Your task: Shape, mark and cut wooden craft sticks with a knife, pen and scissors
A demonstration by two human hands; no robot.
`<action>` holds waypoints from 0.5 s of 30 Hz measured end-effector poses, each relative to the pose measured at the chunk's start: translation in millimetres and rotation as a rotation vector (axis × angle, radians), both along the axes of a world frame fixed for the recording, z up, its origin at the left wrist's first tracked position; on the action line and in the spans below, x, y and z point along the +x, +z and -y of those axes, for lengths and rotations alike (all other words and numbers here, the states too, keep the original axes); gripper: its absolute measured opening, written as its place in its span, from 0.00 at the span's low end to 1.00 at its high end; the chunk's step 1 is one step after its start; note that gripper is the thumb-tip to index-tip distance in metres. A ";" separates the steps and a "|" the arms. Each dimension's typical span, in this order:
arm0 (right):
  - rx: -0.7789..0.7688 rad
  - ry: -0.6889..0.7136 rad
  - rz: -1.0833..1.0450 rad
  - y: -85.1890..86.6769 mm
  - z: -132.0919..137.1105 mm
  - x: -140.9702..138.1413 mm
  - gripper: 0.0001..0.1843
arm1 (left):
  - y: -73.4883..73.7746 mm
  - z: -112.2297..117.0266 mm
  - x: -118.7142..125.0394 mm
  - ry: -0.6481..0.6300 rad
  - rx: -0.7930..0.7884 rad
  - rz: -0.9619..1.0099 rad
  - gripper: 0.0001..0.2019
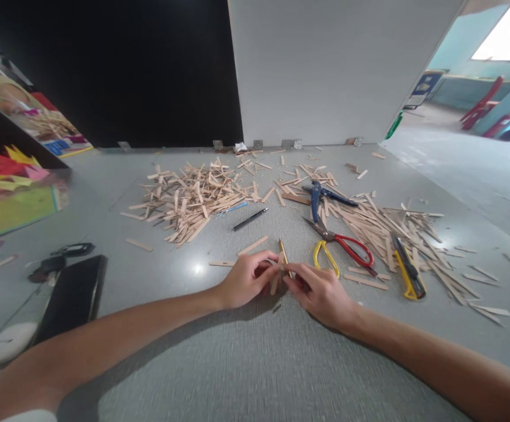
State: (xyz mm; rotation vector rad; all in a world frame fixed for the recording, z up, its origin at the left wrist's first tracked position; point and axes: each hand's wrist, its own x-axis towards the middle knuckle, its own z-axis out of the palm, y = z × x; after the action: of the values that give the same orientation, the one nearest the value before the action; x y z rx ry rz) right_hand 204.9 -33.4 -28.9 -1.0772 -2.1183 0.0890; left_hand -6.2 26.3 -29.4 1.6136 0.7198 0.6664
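Close together at the middle of the table, my two hands meet over a short flat wooden stick (275, 286). My left hand (247, 280) pinches it between thumb and fingers. The fingertips of my right hand (325, 294) are closed at the stick's other side. Just beyond the fingertips a thin yellowish pencil-like piece (283, 247) points away from me; whether it is held or lies on the table I cannot tell. Red-and-yellow-handled snips (335, 238) lie beyond my right hand. A dark pen (250, 219) lies farther back.
Wooden sticks form a heap (193, 199) at left and another (373, 228) at right. Blue-handled pliers (316, 196) and a yellow utility knife (408, 269) lie on the right. A phone (72, 293), keys (48, 266) and a white mouse (9, 343) are at left. Upright panels (325, 76) stand behind.
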 end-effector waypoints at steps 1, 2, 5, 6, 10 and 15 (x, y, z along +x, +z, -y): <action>0.004 0.017 0.000 -0.2 -0.2 0.0 0.17 | -0.5 0.6 -0.1 -0.021 0.023 -0.010 0.25; 0.006 0.028 0.003 -0.6 -0.5 0.0 0.18 | -0.7 0.9 -0.2 -0.039 0.040 -0.020 0.25; 0.011 0.038 0.004 -1.8 -1.8 -0.1 0.18 | 0.8 1.0 -0.6 -0.085 0.078 -0.054 0.26; 0.014 0.039 0.001 -2.1 -2.3 -0.1 0.18 | 1.7 1.0 -0.8 -0.095 0.095 -0.065 0.25; 0.015 0.035 -0.012 -2.9 -3.7 0.2 0.18 | 4.3 1.6 -1.6 -0.144 0.176 -0.083 0.22; -0.014 0.033 -0.002 -5.4 -3.4 1.2 0.17 | 3.4 1.0 -2.2 -0.174 0.201 -0.094 0.20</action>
State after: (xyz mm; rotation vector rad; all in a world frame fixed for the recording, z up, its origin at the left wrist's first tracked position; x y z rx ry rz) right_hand 206.1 -30.0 -34.3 -1.0505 -2.1370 0.1203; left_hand -8.3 25.3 -26.0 1.8790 0.5861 0.5526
